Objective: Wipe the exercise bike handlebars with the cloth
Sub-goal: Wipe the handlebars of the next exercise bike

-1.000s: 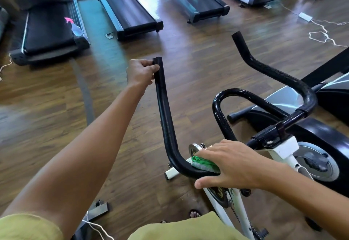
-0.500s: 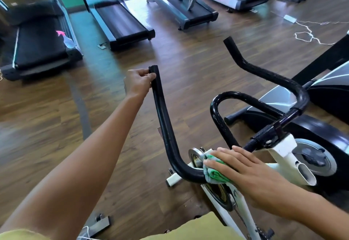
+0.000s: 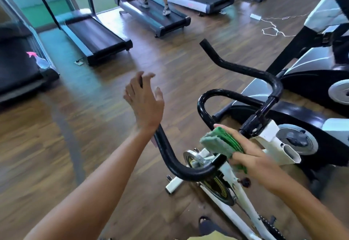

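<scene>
Left hand is spread wide, gripping nothing, in front of the black handlebars; right hand holds the folded green cloth just beside their centre section.

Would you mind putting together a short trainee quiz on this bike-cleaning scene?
1. Which hand holds the cloth?
2. True or false: the left hand is open, its fingers spread.
3. The spray bottle rests on: A) a chair, B) a treadmill, C) a shelf.
Key: 1, the right hand; 2, true; 3, B.
</scene>
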